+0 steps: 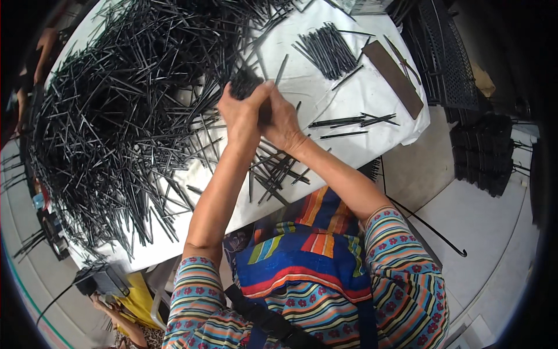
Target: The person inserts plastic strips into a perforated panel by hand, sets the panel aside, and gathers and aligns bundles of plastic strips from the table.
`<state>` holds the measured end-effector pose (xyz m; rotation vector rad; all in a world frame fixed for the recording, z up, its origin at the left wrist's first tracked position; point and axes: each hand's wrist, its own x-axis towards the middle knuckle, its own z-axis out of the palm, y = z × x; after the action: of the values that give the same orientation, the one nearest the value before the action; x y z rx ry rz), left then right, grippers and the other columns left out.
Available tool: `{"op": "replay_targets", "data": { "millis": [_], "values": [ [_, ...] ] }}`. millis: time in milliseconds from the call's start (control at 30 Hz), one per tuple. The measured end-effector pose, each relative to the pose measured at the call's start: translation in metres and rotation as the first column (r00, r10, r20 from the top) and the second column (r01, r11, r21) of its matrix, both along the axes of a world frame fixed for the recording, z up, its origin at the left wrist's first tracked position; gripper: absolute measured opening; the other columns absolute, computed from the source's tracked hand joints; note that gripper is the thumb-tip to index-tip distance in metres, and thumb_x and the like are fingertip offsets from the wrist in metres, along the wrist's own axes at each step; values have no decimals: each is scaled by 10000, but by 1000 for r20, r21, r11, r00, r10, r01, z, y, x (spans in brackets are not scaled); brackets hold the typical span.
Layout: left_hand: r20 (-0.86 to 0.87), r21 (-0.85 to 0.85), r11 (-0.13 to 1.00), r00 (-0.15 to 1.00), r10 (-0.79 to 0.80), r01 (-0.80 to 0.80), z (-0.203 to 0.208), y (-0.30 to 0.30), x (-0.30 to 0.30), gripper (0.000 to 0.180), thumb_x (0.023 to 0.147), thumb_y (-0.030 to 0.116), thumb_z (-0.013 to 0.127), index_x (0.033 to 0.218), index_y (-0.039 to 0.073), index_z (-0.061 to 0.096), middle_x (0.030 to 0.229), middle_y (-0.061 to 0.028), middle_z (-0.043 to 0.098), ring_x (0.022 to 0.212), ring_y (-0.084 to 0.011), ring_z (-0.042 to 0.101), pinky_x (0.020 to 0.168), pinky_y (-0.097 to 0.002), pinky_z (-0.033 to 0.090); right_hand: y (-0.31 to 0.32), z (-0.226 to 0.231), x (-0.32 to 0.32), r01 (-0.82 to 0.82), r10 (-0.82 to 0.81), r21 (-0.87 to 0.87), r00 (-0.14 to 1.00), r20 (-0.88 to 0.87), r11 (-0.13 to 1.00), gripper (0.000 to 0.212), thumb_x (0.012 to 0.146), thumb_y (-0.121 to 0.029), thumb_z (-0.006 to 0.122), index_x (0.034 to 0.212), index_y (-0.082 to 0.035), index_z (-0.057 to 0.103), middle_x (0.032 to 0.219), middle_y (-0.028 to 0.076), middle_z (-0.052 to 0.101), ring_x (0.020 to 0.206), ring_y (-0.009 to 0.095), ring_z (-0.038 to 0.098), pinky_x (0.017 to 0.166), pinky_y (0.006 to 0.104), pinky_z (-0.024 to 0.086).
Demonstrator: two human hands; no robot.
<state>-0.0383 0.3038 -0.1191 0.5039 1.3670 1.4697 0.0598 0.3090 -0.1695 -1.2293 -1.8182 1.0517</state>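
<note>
Over the white-covered table [232, 224], my left hand [239, 113] and my right hand [283, 119] meet, fingers closed around a bundle of thin black sticks [244, 85]. The bundle's end shows beyond my left fingers and looks blurred; most of its length is hidden by my hands. A huge loose heap of the same black sticks [122, 116] covers the table's left side. Just below my wrists lie several scattered sticks [276, 171]. A single stick [281, 70] points away beyond my right hand.
To the far right, a neat row of sticks [327, 51] lies beside a dark brown flat bar [393, 79]. Several sticks [354, 121] rest nearer me. Black perforated racks [447, 52] and stacked black parts [481, 154] stand past the table. Another person's arm [125, 326] shows at lower left.
</note>
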Motion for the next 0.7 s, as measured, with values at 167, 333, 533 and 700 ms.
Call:
{"op": "replay_targets", "data": {
  "millis": [167, 333, 533, 700],
  "values": [
    [329, -64, 989, 939, -102, 130, -20, 66, 36, 535, 734, 292, 804, 1040, -82, 576, 924, -110, 621, 809, -204, 596, 706, -337, 500, 56, 17, 57, 121, -84, -136, 964, 254, 983, 528, 628, -177, 756, 1038, 38, 502, 949, 279, 660, 941, 441, 637, 822, 465, 504],
    [389, -129, 978, 916, -102, 164, -47, 112, 71, 547, 794, 303, 741, 1081, -120, 549, 976, -164, 621, 845, -232, 595, 786, -395, 478, 112, 24, 84, 183, -42, -146, 749, 662, 972, 578, 684, -247, 800, 1088, 60, 523, 1033, 278, 646, 1013, 419, 628, 880, 470, 501],
    [180, -274, 945, 975, -131, 178, -29, 101, 60, 437, 857, 351, 675, 1027, -47, 613, 960, -115, 638, 894, -228, 585, 755, -469, 454, 74, 30, 60, -99, -182, 311, 631, 754, 945, 494, 685, -201, 724, 1091, 15, 544, 1209, 158, 519, 1108, 314, 455, 863, 466, 340],
    [98, -265, 897, 935, -341, 355, -23, 102, 65, 750, 830, 481, 672, 1199, -154, 517, 1059, -217, 645, 910, -299, 637, 772, -426, 515, 51, -20, 88, -344, -285, 558, 594, 752, 755, 441, 775, -99, 593, 1198, 4, 527, 1217, 144, 492, 1198, 305, 428, 917, 465, 350]
  ]
}}
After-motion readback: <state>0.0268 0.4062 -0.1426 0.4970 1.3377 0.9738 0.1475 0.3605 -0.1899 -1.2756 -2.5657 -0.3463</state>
